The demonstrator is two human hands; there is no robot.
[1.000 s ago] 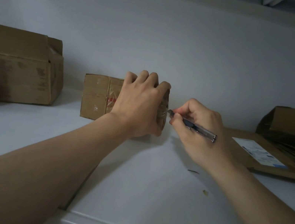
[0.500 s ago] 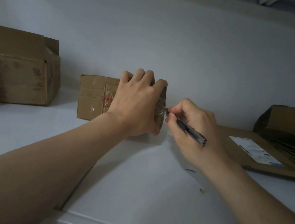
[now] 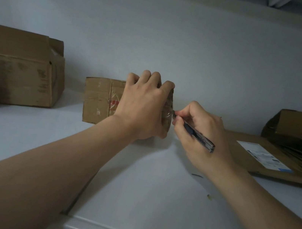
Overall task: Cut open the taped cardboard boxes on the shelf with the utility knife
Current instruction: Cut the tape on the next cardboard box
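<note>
Shows only bare parts: left forearm (image 3: 57, 168) and right forearm (image 3: 262, 209), uncovered from the wrists to the lower edge of the view. Looks smooth and slender at both wrists, broadens toward the elbows. Presents the back of the left hand (image 3: 143, 107), with rounded knuckles and faint tendon lines fanning from the wrist. Presents the right hand (image 3: 202, 139) from its back and thumb side, with softer knuckles and a slight crease at the wrist. Reads dim and evenly shaded in low light.
</note>
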